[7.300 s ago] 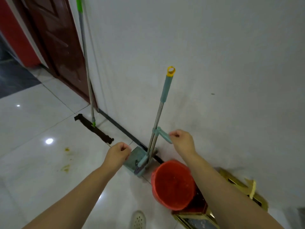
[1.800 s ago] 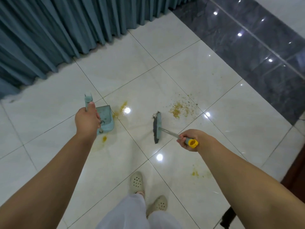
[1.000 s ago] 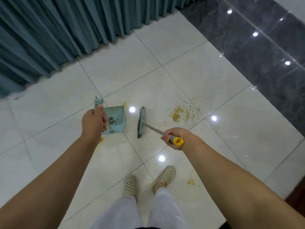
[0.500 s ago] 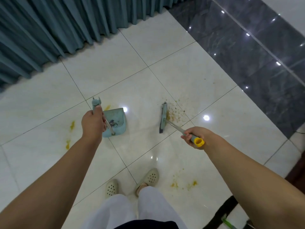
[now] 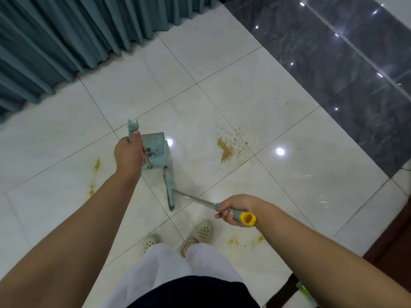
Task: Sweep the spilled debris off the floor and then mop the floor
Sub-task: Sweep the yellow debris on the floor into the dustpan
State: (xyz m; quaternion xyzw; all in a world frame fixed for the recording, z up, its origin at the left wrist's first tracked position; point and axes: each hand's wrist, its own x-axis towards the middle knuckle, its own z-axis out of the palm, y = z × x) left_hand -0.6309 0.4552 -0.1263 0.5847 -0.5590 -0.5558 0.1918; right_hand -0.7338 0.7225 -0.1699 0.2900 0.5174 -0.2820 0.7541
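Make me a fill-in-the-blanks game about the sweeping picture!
1. The left hand holds the handle of the ____.
2. The end cap of the broom handle in the right hand is coloured ____.
3. The crumb pile lies on a ____ floor tile.

Missing words: dustpan; yellow; white

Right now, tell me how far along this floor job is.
Done: little; the dustpan holds only some dark bits. In hand: the left hand holds the dustpan handle and the right hand holds the broom, its head beside the pan. Left: the crumb pile lies apart from the broom, yellow smears stain the tiles, and mopping is not started.
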